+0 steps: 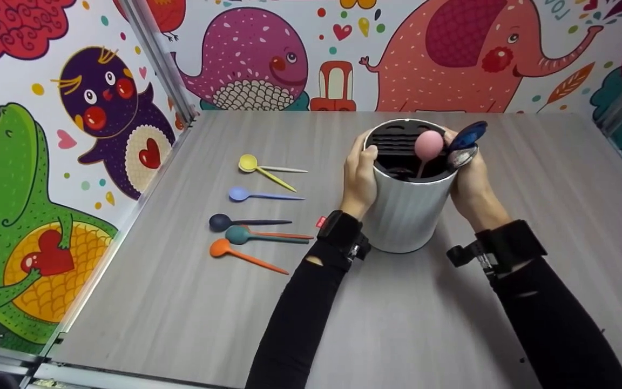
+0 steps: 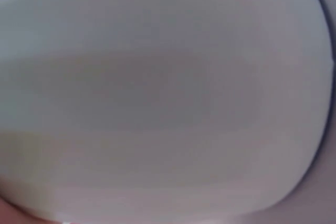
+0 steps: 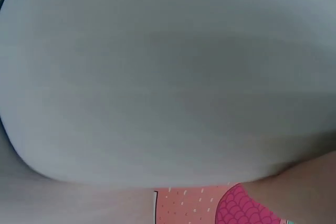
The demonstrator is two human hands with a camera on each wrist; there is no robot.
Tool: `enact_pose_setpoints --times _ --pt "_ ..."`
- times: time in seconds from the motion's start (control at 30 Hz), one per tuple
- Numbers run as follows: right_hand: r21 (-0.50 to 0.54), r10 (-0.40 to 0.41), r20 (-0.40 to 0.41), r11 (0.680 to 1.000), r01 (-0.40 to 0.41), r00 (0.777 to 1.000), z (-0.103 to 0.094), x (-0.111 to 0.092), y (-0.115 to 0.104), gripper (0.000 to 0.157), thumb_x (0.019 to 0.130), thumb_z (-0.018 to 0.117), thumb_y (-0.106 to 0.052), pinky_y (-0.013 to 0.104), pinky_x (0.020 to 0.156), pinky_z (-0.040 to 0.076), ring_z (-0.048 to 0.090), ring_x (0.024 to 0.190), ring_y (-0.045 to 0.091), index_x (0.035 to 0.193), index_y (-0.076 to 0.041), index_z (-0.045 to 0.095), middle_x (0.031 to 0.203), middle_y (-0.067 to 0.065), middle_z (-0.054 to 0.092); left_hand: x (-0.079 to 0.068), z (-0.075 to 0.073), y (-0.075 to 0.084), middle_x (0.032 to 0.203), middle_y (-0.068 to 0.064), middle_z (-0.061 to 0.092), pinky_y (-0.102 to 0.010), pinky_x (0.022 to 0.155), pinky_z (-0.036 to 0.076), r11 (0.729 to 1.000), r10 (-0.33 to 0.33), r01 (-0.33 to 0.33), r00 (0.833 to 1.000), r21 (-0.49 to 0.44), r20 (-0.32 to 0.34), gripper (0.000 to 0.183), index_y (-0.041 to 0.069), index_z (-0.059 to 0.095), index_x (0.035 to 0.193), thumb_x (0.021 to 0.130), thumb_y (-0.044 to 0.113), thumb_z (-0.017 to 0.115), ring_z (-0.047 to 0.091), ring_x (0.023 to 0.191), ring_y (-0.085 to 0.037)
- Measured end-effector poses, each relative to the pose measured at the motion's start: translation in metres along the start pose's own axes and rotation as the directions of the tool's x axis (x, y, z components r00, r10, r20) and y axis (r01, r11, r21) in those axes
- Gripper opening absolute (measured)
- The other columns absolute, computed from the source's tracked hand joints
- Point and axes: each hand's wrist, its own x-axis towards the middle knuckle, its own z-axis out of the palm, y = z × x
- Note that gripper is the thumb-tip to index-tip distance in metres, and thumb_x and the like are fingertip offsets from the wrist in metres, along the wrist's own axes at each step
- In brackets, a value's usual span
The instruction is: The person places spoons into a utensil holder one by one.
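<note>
A white utensil holder (image 1: pixel 405 216) with a black slotted insert is held between both hands at its upper sides. My left hand (image 1: pixel 359 175) grips its left side, the thumb up at the rim. On the opposite side my right hand (image 1: pixel 473 183) grips it, its fingers partly hidden behind. Out of the holder rise a pink spoon (image 1: pixel 428 145), a dark blue spoon (image 1: pixel 468 135) and a shiny metal spoon (image 1: pixel 461 157), the last two leaning over the right rim. Its pale wall (image 2: pixel 157 93) fills the left wrist view, and likewise the right wrist view.
Left of the holder several spoons lie on the grey wood-grain table (image 1: pixel 181 302): yellow (image 1: pixel 247 162), periwinkle (image 1: pixel 239 194), navy (image 1: pixel 220 222), teal (image 1: pixel 238 234) and orange (image 1: pixel 220 248). Cartoon-printed walls (image 1: pixel 354 32) stand at the back and left.
</note>
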Motion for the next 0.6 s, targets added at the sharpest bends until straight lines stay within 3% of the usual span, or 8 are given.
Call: enact_pose_setpoints --times 0.27,0.5,0.6 --pt "-0.03 -0.003 -0.134 1.0 -0.001 0.991 -0.0018 -0.0056 0.0075 0.022 0.102 0.054 -0.023 0.024 0.099 0.043 0.06 0.105 0.01 0.106 -0.017 0.076 0.107 -0.004 0.071 -0.0032 0.0027 -0.0005 0.129 -0.018 0.064 -0.027 0.104 0.043 1.0 -0.003 0.003 1.0 0.002 0.007 0.061 -0.006 0.058 0.135 0.093 0.031 0.033 0.059 0.117 -0.018" --pt "-0.063 -0.001 -0.083 0.998 -0.004 0.997 -0.001 -0.004 0.0089 0.028 0.101 0.052 -0.026 0.024 0.097 0.044 0.061 0.105 0.011 0.115 -0.016 0.074 0.11 -0.003 0.072 -0.0031 0.0012 -0.0001 0.131 -0.017 0.064 -0.027 0.105 0.042 1.0 0.009 -0.009 1.0 0.025 -0.011 0.059 -0.005 0.058 0.135 0.096 0.031 0.032 0.059 0.12 -0.018" --pt "-0.08 0.003 -0.139 0.997 -0.014 0.99 0.0021 -0.0042 0.0097 0.025 0.1 0.053 -0.027 0.023 0.095 0.044 0.061 0.102 0.01 0.109 -0.02 0.075 0.106 -0.004 0.072 -0.0025 -0.0003 0.0007 0.132 -0.016 0.064 -0.028 0.105 0.042 1.0 0.005 -0.005 1.0 0.013 -0.011 0.059 -0.005 0.058 0.135 0.098 0.032 0.03 0.058 0.121 -0.017"
